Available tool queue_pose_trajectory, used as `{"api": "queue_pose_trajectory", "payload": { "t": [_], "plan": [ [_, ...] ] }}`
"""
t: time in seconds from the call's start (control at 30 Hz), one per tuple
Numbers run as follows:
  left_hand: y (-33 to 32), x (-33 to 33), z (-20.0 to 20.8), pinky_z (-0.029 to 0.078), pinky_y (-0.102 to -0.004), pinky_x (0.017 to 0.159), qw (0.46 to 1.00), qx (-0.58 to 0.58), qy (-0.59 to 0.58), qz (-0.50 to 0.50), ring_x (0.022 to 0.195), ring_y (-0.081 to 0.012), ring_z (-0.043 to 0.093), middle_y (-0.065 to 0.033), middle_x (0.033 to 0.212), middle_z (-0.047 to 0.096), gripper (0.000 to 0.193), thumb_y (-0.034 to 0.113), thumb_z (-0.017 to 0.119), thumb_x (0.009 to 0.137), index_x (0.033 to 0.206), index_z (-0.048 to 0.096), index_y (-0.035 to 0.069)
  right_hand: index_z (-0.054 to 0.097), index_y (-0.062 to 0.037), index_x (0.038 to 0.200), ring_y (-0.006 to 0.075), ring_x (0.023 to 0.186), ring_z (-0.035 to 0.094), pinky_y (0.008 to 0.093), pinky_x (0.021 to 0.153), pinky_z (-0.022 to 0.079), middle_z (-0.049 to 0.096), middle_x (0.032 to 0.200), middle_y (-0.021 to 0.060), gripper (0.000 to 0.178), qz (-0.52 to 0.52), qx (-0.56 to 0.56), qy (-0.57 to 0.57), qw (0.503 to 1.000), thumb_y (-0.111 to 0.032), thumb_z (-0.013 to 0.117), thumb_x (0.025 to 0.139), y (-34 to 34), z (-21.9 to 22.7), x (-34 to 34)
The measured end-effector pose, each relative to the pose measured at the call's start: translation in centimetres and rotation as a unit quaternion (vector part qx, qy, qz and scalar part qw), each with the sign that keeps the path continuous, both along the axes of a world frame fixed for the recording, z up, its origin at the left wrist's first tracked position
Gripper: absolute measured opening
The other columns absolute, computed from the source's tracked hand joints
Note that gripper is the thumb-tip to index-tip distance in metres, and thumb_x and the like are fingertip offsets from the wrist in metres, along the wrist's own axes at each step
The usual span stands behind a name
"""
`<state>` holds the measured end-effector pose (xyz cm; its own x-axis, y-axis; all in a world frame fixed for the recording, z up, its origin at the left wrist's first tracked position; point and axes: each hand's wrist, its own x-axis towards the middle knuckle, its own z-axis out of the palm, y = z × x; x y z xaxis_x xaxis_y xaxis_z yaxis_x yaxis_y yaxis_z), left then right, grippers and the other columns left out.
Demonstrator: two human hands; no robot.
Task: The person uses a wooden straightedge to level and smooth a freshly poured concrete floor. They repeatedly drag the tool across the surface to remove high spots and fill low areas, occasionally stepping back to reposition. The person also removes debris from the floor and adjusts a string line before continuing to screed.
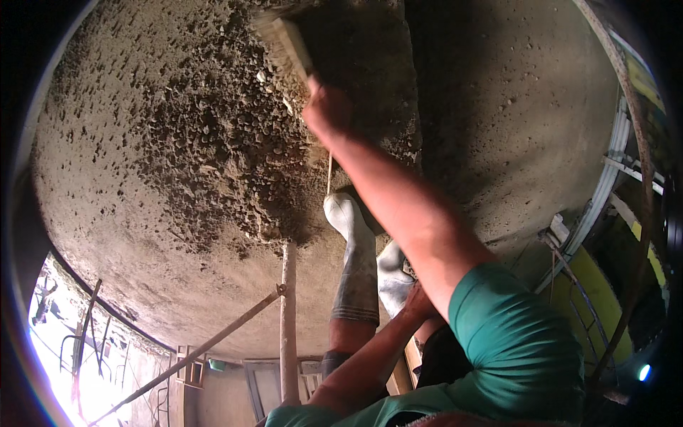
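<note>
The right hand [326,107] is closed around the handle of a flat wooden brush [286,44], whose bristled face is pressed to the rough, pebbled concrete surface [178,142] overhead. The left hand [416,302] is rested near the knee, its opening not discernible. The brush is best kept flat and firmly pressed, worked across the dark wet patch [235,142] in short overlapping strokes.

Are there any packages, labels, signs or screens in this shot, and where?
None that I can make out: only rough concrete, the right hand gripping a brush, the left hand on the knee, grey boots and wooden props.
</note>
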<state>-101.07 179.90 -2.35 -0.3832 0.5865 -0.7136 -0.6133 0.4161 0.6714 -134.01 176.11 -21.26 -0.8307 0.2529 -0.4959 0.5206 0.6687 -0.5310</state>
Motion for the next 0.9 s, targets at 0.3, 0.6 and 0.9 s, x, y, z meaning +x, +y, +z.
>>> {"api": "queue_pose_trajectory", "payload": {
  "t": [0.3, 0.6, 0.9],
  "plan": [
    [0.0, 0.6, -0.4, 0.043, -0.0462, 0.096, 0.999, 0.025, -0.006, 0.042, 0.115, -0.0390, 0.050, -0.0239, 0.121, 0.053, 0.049, 0.022, 0.063, 0.080, 0.124, 0.050, 0.002, 0.056, -0.0004, 0.114, 0.0337, 0.078, 0.065, 0.0426, 0.071, 0.052, 0.066, 0.084, 0.0169, 0.036, -0.109, 0.026, 0.138, 0.984, -0.020, 0.062, 0.084, 8.5, -5.9, 6.6],
    [-1.2, -2.7, 0.9, 0.041, -0.0471, 0.097, 0.996, 0.043, 0.051, 0.053, 0.112, -0.0412, 0.050, -0.0232, 0.120, 0.052, 0.050, 0.016, 0.061, 0.077, 0.123, 0.050, 0.003, 0.056, 0.0072, 0.110, 0.0328, 0.098, 0.060, 0.0397, 0.088, 0.045, 0.063, 0.105, 0.0215, 0.050, -0.201, -0.033, 0.009, 0.979, -0.030, 0.069, 0.080, 13.2, -8.1, 9.7],
    [-1.2, -0.7, 0.1, 0.041, -0.0471, 0.096, 0.994, 0.008, 0.089, 0.059, 0.110, -0.0432, 0.050, -0.0269, 0.118, 0.052, 0.045, 0.012, 0.057, 0.077, 0.119, 0.051, -0.002, 0.061, 0.0054, 0.099, 0.0214, 0.087, 0.059, 0.0363, 0.079, 0.045, 0.065, 0.096, 0.0126, 0.037, -0.239, -0.263, 0.088, 0.931, -0.024, 0.069, 0.078, 15.6, -11.2, 9.9]
  ]
}}
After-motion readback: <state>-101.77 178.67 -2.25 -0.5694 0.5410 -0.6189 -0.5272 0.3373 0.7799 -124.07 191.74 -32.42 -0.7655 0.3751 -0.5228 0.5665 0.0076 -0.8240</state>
